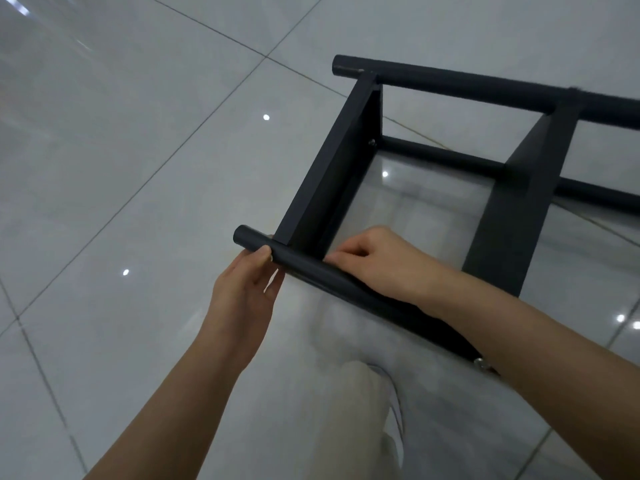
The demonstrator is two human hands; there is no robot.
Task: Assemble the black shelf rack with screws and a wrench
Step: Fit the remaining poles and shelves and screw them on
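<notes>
The step in hand looks like fixing the front pole [304, 268] to the end shelf board [332, 168], or checking that joint before it is tightened. The black shelf rack [519, 209] lies on its side on the glossy tiled floor [121, 150], just ahead of the person's pale trouser leg [363, 410], with the front pole raised towards the camera.

The left hand [246, 289] grips the pole near its free end, thumb on top and fingers underneath. The right hand [377, 265] lies over the pole just beside the board, fingers curled in. It may be pinching a small part at the joint, but the fingers hide that spot.

No wrench is in view, so the next move probably calls for steadying the pole with one hand and reaching for the tool or a screw with the other (without letting the pole slip off the board's edge).

The rack is matt black, with round poles and two flat boards set between them. One silver screw [372, 142] sits on the inside of the end board near the lower pole [443, 157], and another screw head [480, 363] shows beside the right forearm. The far pole [467, 85] is already joined to both boards.
</notes>
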